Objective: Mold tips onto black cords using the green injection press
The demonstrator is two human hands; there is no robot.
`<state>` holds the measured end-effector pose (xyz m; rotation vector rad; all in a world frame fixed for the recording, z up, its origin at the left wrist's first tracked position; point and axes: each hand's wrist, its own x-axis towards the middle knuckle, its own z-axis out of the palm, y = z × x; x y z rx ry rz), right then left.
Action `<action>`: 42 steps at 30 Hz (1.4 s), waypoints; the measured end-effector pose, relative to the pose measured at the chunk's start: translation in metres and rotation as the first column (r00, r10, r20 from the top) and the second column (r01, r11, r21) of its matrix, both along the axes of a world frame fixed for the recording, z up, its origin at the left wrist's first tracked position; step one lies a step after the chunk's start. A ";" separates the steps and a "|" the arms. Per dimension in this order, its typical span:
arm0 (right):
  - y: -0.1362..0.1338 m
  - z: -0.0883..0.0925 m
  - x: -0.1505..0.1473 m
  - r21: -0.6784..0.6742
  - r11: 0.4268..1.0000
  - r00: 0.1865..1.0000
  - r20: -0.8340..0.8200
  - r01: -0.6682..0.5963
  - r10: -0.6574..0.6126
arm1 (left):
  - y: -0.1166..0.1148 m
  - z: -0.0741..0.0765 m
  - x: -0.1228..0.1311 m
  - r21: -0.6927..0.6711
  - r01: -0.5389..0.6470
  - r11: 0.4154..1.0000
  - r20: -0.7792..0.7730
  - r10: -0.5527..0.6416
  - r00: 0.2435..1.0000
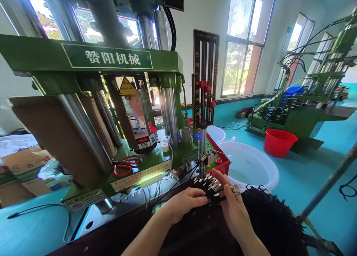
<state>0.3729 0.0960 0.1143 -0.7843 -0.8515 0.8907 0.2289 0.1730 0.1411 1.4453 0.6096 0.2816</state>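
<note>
Head view. Turquoise floor [315,168], white wall [208,12], tall windows [245,62]. Green press [25,58] at left, red-handled scissors [130,161] on its bed. White basin [276,172] and red bucket [279,143] stand on floor beyond.

Writing: press plate [107,58] reads 赞阳机械; upright black panel [197,72] reads 赞阳机械有限公司 down its side. Red lettering on pale strip [139,178] too small to read.

Silver-tipped black bundle [213,184] lies between the hands, just left of a black heap [273,215]. Bundle's long axis runs crosswise, sloping slightly down rightward; many silver ends face upward, individual pieces at mixed angles. Right hand [237,207] grasps the bundle's right end, fingers curled. Left hand [187,203] touches its left side; cannot tell whether it grips.
</note>
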 end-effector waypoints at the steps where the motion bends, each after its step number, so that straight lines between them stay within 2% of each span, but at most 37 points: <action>1: -0.002 0.000 0.002 0.015 1.000 0.999 0.043 0.015 -0.016 | 0.003 -0.003 0.000 -0.037 -0.008 0.999 0.009 0.008 1.000; 3: -0.005 -0.002 0.005 0.043 0.998 0.993 0.109 0.046 -0.051 | 0.007 -0.008 0.001 -0.062 -0.048 0.997 0.034 0.051 0.998; 5: -0.008 -0.004 0.006 0.028 0.998 0.992 0.113 0.061 -0.064 | 0.009 -0.007 0.002 -0.012 -0.105 0.994 0.042 0.105 0.994; 8: -0.008 -0.008 0.006 -0.062 0.995 0.997 -0.016 0.072 -0.073 | -0.001 0.009 0.007 0.214 -0.185 0.959 0.005 0.188 0.982; 12: -0.009 -0.011 0.004 -0.117 0.993 0.979 -0.204 -0.008 -0.016 | -0.028 0.036 0.021 0.585 -0.236 0.776 0.058 0.250 0.966; 14: -0.012 -0.010 0.004 -0.105 0.994 0.970 -0.244 -0.036 0.009 | -0.038 0.036 0.030 0.676 -0.225 0.702 0.080 0.234 0.969; 15: -0.014 -0.009 0.005 -0.095 0.994 0.969 -0.246 -0.044 0.020 | -0.042 0.032 0.035 0.691 -0.217 0.690 0.080 0.225 0.971; 17: -0.019 -0.007 0.007 -0.080 0.994 0.974 -0.219 -0.072 0.053 | -0.048 0.019 0.042 0.661 -0.191 0.726 0.058 0.204 0.977; 20: -0.024 -0.007 0.010 -0.140 0.974 0.974 -0.165 -0.176 0.152 | -0.051 0.001 0.047 0.469 -0.079 0.880 -0.026 0.103 0.994; 21: -0.025 -0.008 0.011 -0.161 0.967 0.974 -0.148 -0.196 0.173 | -0.050 -0.001 0.046 0.421 -0.040 0.906 -0.046 0.065 0.997; 22: -0.025 -0.010 0.012 -0.169 0.966 0.976 -0.129 -0.195 0.175 | -0.047 -0.001 0.044 0.420 -0.011 0.908 -0.062 0.041 0.997; 24: -0.022 -0.014 0.014 -0.157 0.977 0.988 -0.090 -0.142 0.130 | -0.035 0.003 0.038 0.549 -0.008 0.836 -0.093 0.071 0.993; 26: -0.019 -0.019 0.016 -0.161 0.982 0.994 -0.060 -0.099 0.090 | -0.013 0.008 0.029 0.722 -0.086 0.687 -0.113 0.240 0.964; 28: -0.016 -0.023 0.018 -0.194 0.976 0.995 -0.044 -0.099 0.092 | 0.013 0.005 0.021 0.827 -0.188 0.530 -0.100 0.467 0.878; 29: -0.015 -0.025 0.019 -0.205 0.974 0.995 -0.035 -0.100 0.094 | 0.026 0.000 0.019 0.857 -0.208 0.472 -0.097 0.544 0.834; 30: -0.015 -0.025 0.019 -0.209 0.973 0.995 -0.031 -0.096 0.092 | 0.038 -0.006 0.017 0.873 -0.199 0.445 -0.116 0.586 0.802; 32: -0.015 -0.025 0.019 -0.201 0.975 0.995 -0.045 -0.092 0.085 | 0.055 -0.021 0.014 0.881 -0.146 0.450 -0.180 0.604 0.777; 34: -0.015 -0.022 0.018 -0.206 0.972 0.992 -0.082 -0.110 0.095 | 0.062 -0.033 0.014 0.876 -0.112 0.469 -0.225 0.602 0.766; 38: -0.015 -0.020 0.016 -0.226 0.968 0.990 -0.113 -0.111 0.087 | 0.055 -0.041 0.015 0.858 -0.126 0.499 -0.211 0.565 0.798; 40: -0.016 -0.021 0.016 -0.227 0.969 0.991 -0.110 -0.100 0.076 | 0.046 -0.040 0.017 0.819 -0.127 0.560 -0.179 0.459 0.870; 42: -0.017 -0.022 0.016 -0.215 0.972 0.992 -0.099 -0.092 0.072 | 0.038 -0.040 0.019 0.762 -0.059 0.645 -0.167 0.284 0.944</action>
